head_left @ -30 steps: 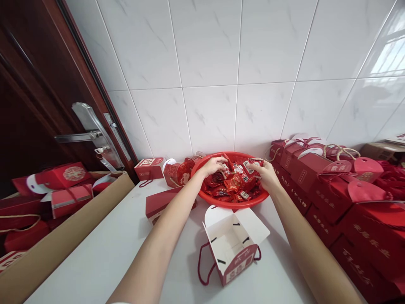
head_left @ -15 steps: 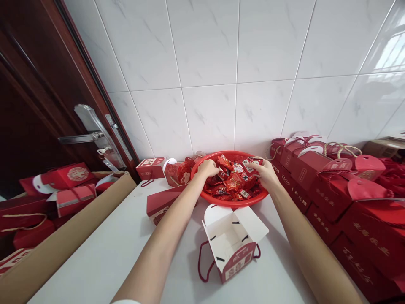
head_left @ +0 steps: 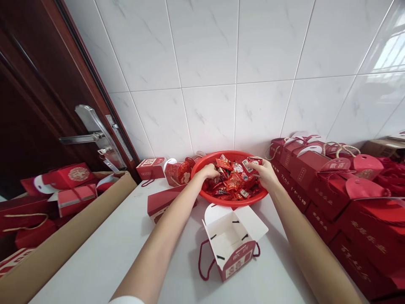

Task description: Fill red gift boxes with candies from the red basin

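Observation:
A red plastic basket point(head_left: 230, 203) full of red-wrapped candies point(head_left: 233, 182) stands against the tiled wall. Over its left side, my left hand point(head_left: 209, 172) is closed with fingers down among the candies; what they pinch is hidden. At the right side, my right hand point(head_left: 264, 172) grips a red candy packet point(head_left: 251, 164) with white and dark print between thumb and fingers. In front of the basket sits a small red gift box point(head_left: 236, 249), its flaps spread, white inside, a dark red cord handle on each side.
Stacked red gift boxes point(head_left: 319, 181) line the right side. Other red boxes point(head_left: 152, 168) stand at the back left, and one lies point(head_left: 164, 200) beside my left forearm. A cardboard carton point(head_left: 79, 219) of red boxes is at the left, below a door handle point(head_left: 85, 137).
My left hand has dipped slightly lower into the candies. My right hand stays almost in place with its packet.

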Demonstrator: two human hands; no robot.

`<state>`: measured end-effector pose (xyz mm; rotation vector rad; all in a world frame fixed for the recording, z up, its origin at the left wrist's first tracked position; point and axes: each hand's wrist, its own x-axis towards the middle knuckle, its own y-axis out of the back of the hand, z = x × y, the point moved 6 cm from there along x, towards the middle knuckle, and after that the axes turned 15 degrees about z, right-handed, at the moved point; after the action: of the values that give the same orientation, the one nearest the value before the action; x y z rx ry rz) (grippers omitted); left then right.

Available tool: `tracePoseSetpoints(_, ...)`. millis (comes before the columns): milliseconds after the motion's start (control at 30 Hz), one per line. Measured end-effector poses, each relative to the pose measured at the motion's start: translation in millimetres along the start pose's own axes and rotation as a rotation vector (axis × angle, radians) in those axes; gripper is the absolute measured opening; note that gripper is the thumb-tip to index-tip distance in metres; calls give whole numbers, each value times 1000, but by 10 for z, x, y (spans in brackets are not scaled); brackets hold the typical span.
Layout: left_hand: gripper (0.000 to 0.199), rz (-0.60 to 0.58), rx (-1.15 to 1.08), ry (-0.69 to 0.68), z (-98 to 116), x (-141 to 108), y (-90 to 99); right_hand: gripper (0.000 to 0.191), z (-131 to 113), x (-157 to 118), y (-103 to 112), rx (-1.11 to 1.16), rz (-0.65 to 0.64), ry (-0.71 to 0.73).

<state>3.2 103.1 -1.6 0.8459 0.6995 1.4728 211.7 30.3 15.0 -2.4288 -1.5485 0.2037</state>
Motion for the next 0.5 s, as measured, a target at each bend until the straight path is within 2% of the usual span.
tracePoseSetpoints(167, 22, 102, -242, -65, 75, -115, 163, 48, -23, 2, 10, 1, -10, 6)
tracePoseSetpoints(300, 21, 138, -650, -62, 111, -340, 315, 54, -117, -87, -53, -15, -122, 11)
tracePoseSetpoints(400, 31, 99, -875, -49, 127, -583, 414, 54, -255, -234, -114, -48, -242, 22)
tracePoseSetpoints(500, 41, -39, -864, -164, 233, -909, 496, 50, -428, -426, -160, -126, -388, 82)
